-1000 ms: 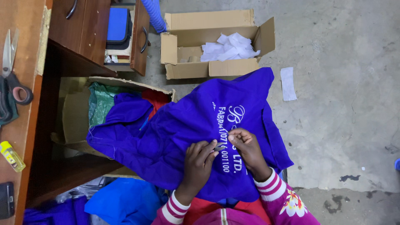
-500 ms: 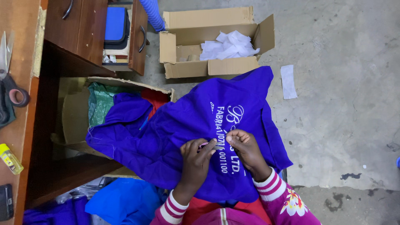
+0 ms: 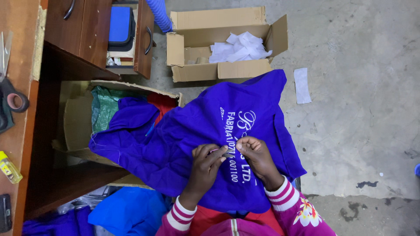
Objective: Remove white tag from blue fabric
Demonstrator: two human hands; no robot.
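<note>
The purple cloth garment with white embroidered lettering [image 3: 227,144] lies spread over the person's lap in the lower middle of the frame, its long axis slanting toward the upper right. Both hands meet at the lettering: the left hand [image 3: 205,159] pinches the cloth with narrow fingers, the right hand [image 3: 256,155] pinches just beside it, fingertips nearly touching. An open cardboard box holding white scraps [image 3: 225,43] sits at upper centre; a wooden bench [image 3: 19,109] runs along the left edge.

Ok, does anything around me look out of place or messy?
A loose white paper strip lies alone on the stained concrete floor, apart from the white scraps in the open cardboard box.
</note>
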